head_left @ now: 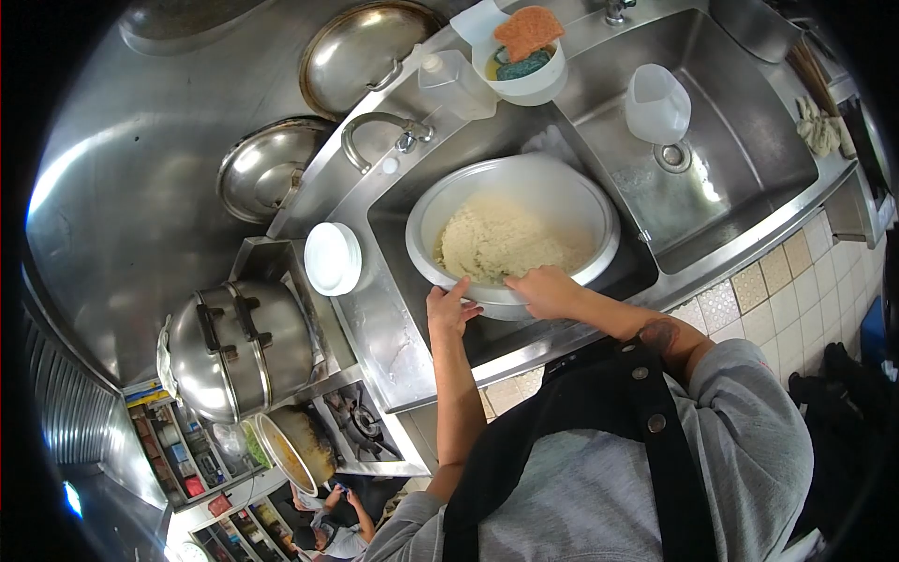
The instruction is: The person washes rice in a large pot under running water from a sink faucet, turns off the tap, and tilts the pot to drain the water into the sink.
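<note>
A large whitish metal bowl (pixel 602 258) stands in the left sink basin. Inside lies a pale, crumbly mass (pixel 501 234) that looks like cooked rice, heaped toward the near left side. My left hand (pixel 451 307) grips the near rim, thumb over the edge and fingers underneath. Just to its right, my right hand (pixel 545 292) is closed in a fist at the inner edge of the rim, knuckles close to the rice. What that fist holds, if anything, is hidden.
A faucet (pixel 361 140) reaches in from behind. A clear plastic jug (pixel 457 84) and a white tub with sponges (pixel 538 89) stand at the back. Right basin holds a white plastic container (pixel 657 105). Stacked white lids (pixel 332 258) sit left; another person (pixel 342 525) is lower left.
</note>
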